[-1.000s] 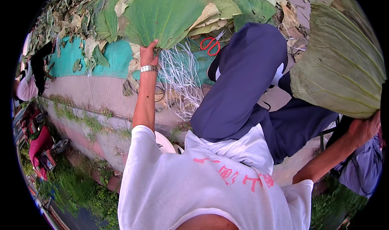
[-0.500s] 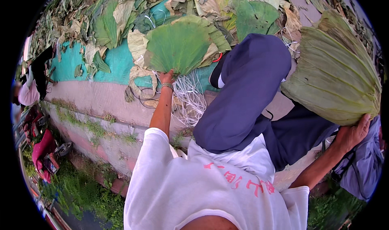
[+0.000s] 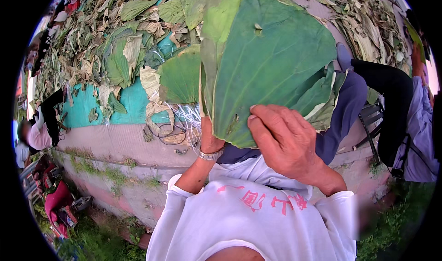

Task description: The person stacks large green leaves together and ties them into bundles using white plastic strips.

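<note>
A large folded stack of green lotus leaves [image 3: 271,63] is held up before me, its narrow ends toward my body. My right hand [image 3: 290,143] pinches the near end, its thumb and bent fingers on the upper side. At the left edge, my left hand [image 3: 211,136], with a metal-banded watch on its wrist, grips the stack from below. Its fingers are mostly hidden behind the leaves. Just left and beyond lies another green lotus leaf [image 3: 179,77], partly covered by the held stack. White plastic ties [image 3: 186,116] lie at its near edge.
Dry and green leaves [image 3: 124,54] cover a teal sheet [image 3: 131,104] ahead. A stone curb [image 3: 110,157] runs at left. On the right sits a person in black trousers [image 3: 393,90] by a black stool [image 3: 370,118]. A person in pink [image 3: 39,134] is at far left.
My right hand has come from the far right to the middle, bringing lotus leaves. My left hand has left the leaf on the ground and moved nearer, meeting the held stack.
</note>
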`<state>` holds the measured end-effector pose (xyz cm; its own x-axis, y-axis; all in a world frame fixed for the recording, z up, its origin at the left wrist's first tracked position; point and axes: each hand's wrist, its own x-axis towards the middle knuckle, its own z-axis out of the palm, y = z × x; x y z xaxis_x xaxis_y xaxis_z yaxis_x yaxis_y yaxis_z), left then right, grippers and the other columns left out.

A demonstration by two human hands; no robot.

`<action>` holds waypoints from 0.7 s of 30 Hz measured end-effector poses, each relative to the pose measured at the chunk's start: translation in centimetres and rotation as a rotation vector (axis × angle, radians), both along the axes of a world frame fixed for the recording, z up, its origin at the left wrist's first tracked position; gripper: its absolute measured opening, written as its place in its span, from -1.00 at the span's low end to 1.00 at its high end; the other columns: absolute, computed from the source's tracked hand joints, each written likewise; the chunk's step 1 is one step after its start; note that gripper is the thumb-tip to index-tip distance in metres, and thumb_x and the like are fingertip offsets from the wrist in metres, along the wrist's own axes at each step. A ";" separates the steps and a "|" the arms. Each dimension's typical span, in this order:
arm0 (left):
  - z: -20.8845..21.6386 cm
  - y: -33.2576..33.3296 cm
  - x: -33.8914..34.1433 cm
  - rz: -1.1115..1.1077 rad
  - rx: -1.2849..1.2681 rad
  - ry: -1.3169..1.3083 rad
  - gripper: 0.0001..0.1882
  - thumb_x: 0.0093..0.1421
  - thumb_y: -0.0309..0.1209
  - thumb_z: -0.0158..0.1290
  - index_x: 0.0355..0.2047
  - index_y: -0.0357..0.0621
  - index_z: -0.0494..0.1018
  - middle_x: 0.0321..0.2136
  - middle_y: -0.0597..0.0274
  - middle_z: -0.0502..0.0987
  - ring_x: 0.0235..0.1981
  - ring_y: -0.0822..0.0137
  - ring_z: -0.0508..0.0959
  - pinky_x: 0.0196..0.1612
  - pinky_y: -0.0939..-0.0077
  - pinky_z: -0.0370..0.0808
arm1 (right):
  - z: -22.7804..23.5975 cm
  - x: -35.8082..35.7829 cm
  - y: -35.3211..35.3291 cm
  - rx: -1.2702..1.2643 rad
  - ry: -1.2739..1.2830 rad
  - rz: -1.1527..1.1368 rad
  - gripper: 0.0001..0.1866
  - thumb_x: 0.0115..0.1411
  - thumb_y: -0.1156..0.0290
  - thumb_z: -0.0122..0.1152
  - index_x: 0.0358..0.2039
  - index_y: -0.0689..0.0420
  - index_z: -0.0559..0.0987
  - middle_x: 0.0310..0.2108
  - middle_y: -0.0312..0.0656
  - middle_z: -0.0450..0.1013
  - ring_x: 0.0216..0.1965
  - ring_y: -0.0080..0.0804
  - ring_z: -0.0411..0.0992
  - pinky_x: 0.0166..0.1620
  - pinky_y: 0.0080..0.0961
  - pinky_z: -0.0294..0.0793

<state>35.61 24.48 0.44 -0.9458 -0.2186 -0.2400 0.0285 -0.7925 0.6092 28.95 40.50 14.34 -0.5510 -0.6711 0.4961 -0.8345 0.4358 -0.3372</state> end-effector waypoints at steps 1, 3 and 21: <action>-1.2 0.2 1.5 0.004 0.063 0.009 -0.48 0.26 -0.13 -0.22 0.12 -0.18 0.11 0.05 0.07 0.27 0.05 0.26 0.31 0.10 0.36 0.25 | -1.6 1.8 -1.2 0.019 -0.020 0.027 -0.74 -0.23 0.52 0.11 -0.42 0.29 0.44 -0.32 -0.06 0.40 -0.36 -0.28 0.40 -0.38 -0.50 0.40; -2.0 0.1 2.9 0.066 0.259 -0.015 -0.47 0.27 -0.09 -0.27 0.14 -0.14 0.08 0.07 0.11 0.26 0.03 0.27 0.31 0.09 0.37 0.26 | -4.9 4.7 -2.2 0.031 -0.081 0.058 -0.76 -0.22 0.49 0.10 -0.44 0.26 0.43 -0.28 -0.07 0.36 -0.31 -0.33 0.37 -0.36 -0.54 0.37; 2.7 -2.8 2.4 -0.122 -0.269 -0.484 -0.62 0.02 -0.66 -0.05 -0.10 -0.23 0.32 -0.27 0.16 0.50 -0.32 0.34 0.53 -0.28 0.46 0.52 | -8.6 -2.5 5.2 -0.324 -0.422 -0.323 -0.47 -0.17 0.41 0.32 -0.12 0.19 0.41 -0.08 -0.06 0.30 -0.09 -0.10 0.27 -0.05 -0.28 0.25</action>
